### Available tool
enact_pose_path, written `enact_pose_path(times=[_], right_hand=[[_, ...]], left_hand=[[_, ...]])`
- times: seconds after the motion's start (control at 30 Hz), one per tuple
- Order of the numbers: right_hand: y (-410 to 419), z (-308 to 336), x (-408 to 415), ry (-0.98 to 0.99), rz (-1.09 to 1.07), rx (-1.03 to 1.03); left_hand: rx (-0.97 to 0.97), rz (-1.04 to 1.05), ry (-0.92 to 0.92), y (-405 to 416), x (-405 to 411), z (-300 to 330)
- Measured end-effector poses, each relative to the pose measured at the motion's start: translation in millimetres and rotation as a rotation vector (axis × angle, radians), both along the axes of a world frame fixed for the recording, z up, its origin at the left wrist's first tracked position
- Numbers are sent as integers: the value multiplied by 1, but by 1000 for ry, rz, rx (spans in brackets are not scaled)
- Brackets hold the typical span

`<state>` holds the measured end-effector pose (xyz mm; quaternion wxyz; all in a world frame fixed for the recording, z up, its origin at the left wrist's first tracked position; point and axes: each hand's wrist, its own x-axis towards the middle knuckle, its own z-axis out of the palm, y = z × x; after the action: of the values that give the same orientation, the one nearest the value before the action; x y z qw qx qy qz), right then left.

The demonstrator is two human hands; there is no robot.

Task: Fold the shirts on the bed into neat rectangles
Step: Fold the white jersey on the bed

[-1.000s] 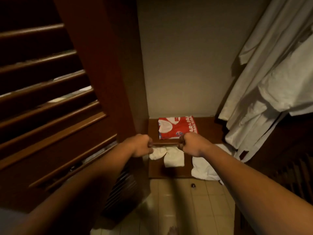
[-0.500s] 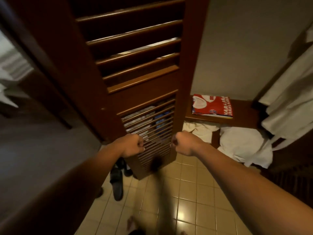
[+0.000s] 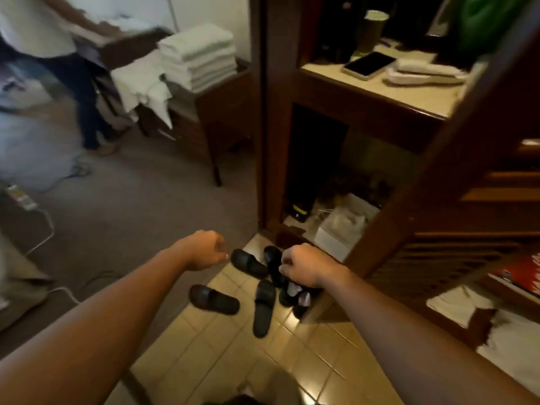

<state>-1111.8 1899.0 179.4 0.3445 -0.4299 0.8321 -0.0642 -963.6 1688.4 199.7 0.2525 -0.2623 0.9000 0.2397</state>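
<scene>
While both our left hand (image 3: 206,249) and right hand (image 3: 304,266) stay curled into fists holding nothing we can make out, no bed or shirts show, and we could trip on the near slippers (image 3: 257,287).

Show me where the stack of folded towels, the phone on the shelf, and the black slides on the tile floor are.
stack of folded towels (image 3: 198,55), head view, on the front face of the folded layers.
phone (image 3: 369,65), head view, middle of its dark screen.
black slides (image 3: 214,299), head view, on the strap of the nearest-left slide.
</scene>
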Motion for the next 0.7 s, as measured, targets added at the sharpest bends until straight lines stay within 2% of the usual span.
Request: enact_pose_path(times=[0.1, 0.23, 0.5, 0.7], right_hand=[[-69, 5, 13, -13, 53, 32], [-158, 10, 24, 2, 226, 91], [-307, -3, 42, 23, 513, 55], [-395, -5, 40, -39, 575, 7]], left_hand=[[-16, 101, 11, -47, 29, 3], [-23, 241, 64, -103, 67, 1], [-7, 494, 76, -196, 124, -6], [14, 625, 53, -255, 144, -5]])
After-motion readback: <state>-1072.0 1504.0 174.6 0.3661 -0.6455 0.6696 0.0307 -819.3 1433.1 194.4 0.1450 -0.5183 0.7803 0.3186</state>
